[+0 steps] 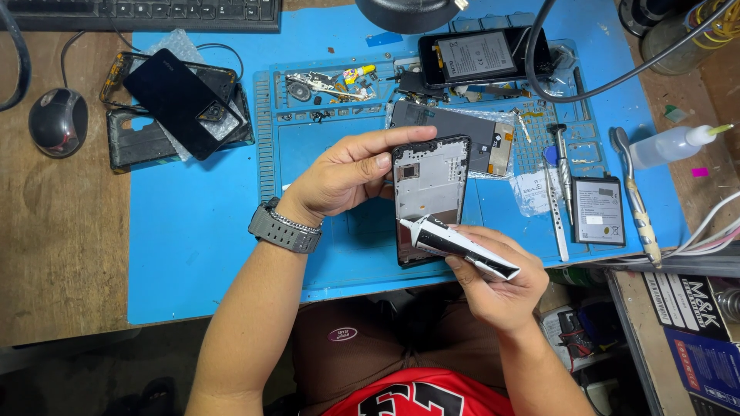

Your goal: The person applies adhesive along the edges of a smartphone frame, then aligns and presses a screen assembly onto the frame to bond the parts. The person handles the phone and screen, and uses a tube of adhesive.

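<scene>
Head cam, steep downward, close over blue mat

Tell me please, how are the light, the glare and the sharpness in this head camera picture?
Head view: even, bright light from above, soft shadows only; the grey phone frame in the left hand and the black-and-white glue tube in the right hand are sharp; mild glare on the glossy black phone back cover; the edges bend slightly.

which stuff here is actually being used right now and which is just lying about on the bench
In use:
left hand holding the phone frame
right hand holding the black-and-white tube, nozzle at the frame's edge

Lying about:
black back cover
loose battery
screwdriver
squeeze bottle
mouse
opened phone with its battery showing
</scene>
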